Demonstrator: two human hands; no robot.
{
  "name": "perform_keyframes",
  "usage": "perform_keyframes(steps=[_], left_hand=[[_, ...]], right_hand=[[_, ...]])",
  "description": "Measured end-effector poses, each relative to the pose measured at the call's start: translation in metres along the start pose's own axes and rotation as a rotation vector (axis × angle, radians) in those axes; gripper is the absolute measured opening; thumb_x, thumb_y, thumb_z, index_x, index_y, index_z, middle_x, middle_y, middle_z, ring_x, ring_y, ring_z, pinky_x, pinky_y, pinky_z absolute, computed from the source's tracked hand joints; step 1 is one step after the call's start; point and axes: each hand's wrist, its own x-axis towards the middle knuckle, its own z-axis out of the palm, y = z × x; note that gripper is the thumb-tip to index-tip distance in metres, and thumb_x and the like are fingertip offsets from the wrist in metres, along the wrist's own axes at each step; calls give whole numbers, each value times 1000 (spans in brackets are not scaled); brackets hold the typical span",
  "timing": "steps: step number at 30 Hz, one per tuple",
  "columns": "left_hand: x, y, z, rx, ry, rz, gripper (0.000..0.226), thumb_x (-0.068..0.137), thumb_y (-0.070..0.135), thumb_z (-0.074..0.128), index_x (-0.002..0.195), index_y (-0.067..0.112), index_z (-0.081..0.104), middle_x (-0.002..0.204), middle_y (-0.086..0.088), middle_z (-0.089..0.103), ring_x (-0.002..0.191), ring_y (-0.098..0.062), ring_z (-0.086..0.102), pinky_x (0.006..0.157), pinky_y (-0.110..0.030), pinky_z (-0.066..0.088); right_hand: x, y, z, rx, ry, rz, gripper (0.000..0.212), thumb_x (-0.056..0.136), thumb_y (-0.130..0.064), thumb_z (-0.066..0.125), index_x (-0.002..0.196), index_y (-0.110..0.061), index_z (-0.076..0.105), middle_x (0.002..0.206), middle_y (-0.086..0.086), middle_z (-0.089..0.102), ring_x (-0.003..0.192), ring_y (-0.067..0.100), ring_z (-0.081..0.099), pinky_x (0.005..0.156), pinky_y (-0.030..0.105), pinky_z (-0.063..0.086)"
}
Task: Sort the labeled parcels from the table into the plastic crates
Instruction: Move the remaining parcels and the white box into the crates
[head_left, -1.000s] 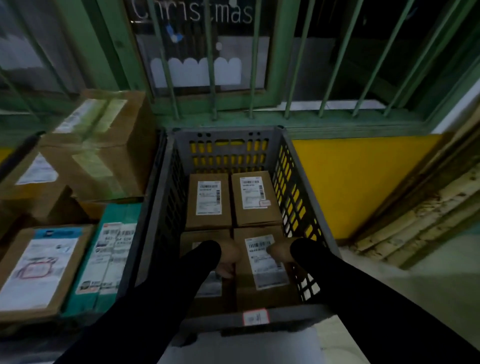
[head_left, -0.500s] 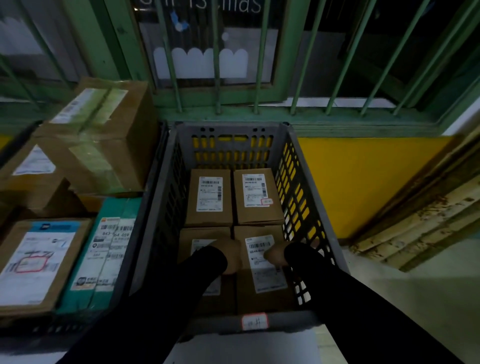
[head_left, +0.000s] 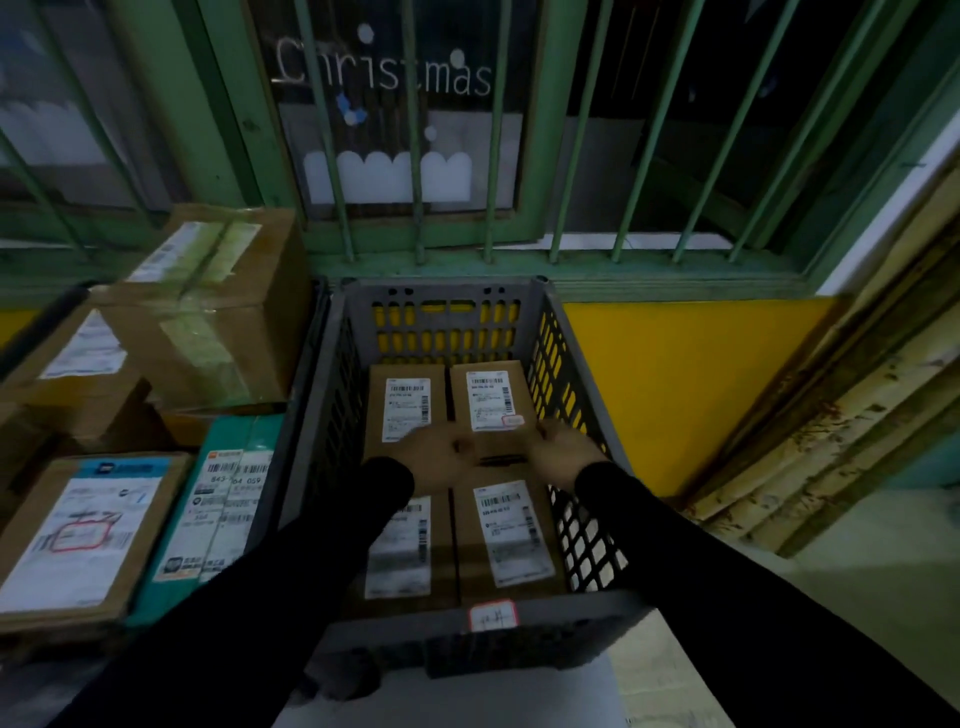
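Hands (head_left: 439, 449) (head_left: 563, 447) inside crate (head_left: 332, 415), fingers loosely spread over far parcels (head_left: 491, 397); placing step apparently complete. Next: withdrawing, fetching another parcel.

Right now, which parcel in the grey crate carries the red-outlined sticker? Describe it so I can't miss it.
Find the grey slatted crate under the barred window. Four brown parcels lie flat inside, two by two. Yours is the far right parcel, just beyond the right hand: only its white label has a small red-outlined sticker at its lower right corner.

crate (head_left: 582, 358): perforated grey plastic | parcels (head_left: 506, 535): matt cardboard, paper labels
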Motion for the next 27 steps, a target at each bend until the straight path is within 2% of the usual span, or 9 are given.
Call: perform_keyframes(steps=[1, 3, 5, 7, 11, 17, 21, 24, 27], left_hand=[[-6, 11, -12, -98, 111, 33, 22, 103, 33, 45, 112, 21, 61, 107, 3, 61, 95, -18, 57, 84, -27, 45], [-20, 35, -35, -329, 311, 127, 20, 103, 33, 46, 115, 24, 58, 109, 7, 59, 101, -12, 57, 86, -23, 42], [-31, 55, -51, -554, 429, 219, 17, 103, 30, 47, 115, 24, 58, 113, 5, 61, 102, -11, 58, 85, -24, 44], [-37, 75, -59, -729, 463, 276, 19, 103, 28, 47, 116, 24, 60, 117, 3, 62, 105, -11, 60, 91, -31, 48], [-43, 118, -58, -933, 372, 364, 23, 104, 25, 46, 121, 21, 60, 126, 0, 61, 113, -12, 59, 99, -30, 46], [-66, 188, -28, -1025, 223, 476, 23, 105, 27, 43, 119, 24, 60, 122, 0, 63, 112, -14, 61, 99, -32, 46], [-88, 256, 18, -1027, 129, 567, 27, 104, 28, 43, 122, 20, 62, 120, -2, 66, 110, -17, 63, 102, -37, 47], [-117, 327, 76, -1040, 30, 627, 28, 104, 27, 42, 120, 17, 63, 118, -7, 68, 108, -19, 64, 102, -39, 48], [-155, 396, 140, -1079, -79, 647, 30, 104, 22, 41, 123, 10, 61, 114, -10, 67, 104, -20, 64, 99, -37, 47]], right_hand=[[-6, -3, -10, 180, 115, -54, 41, 103, -44, 41, 133, -19, 54, 131, 5, 59, 120, 27, 56, 93, 31, 44], [-25, -7, -32, 525, 346, -201, 40, 99, -50, 47, 130, -27, 55, 132, 1, 59, 121, 23, 57, 103, 39, 46], [-44, -4, -51, 739, 481, -296, 34, 99, -49, 48, 126, -30, 56, 130, 0, 60, 116, 19, 61, 100, 42, 50], [-69, 2, -68, 836, 562, -320, 29, 103, -41, 45, 127, -29, 53, 130, 2, 58, 113, 17, 62, 95, 37, 52], [-112, 22, -95, 939, 705, -329, 33, 105, -37, 40, 133, -23, 50, 122, 4, 60, 108, 18, 64, 91, 34, 53], [-177, 80, -123, 1027, 827, -277, 36, 105, -38, 39, 134, -22, 51, 109, 0, 62, 95, 15, 67, 75, 26, 53], [-239, 134, -146, 1124, 934, -277, 25, 105, -31, 40, 124, -22, 54, 105, 3, 60, 92, 20, 65, 79, 31, 54], [-305, 196, -166, 1096, 1056, -252, 30, 106, -30, 37, 128, -17, 52, 105, 2, 60, 89, 18, 65, 81, 29, 54], [-373, 264, -182, 1098, 1162, -192, 26, 106, -33, 39, 121, -22, 56, 108, 4, 60, 90, 18, 65, 80, 31, 53]])
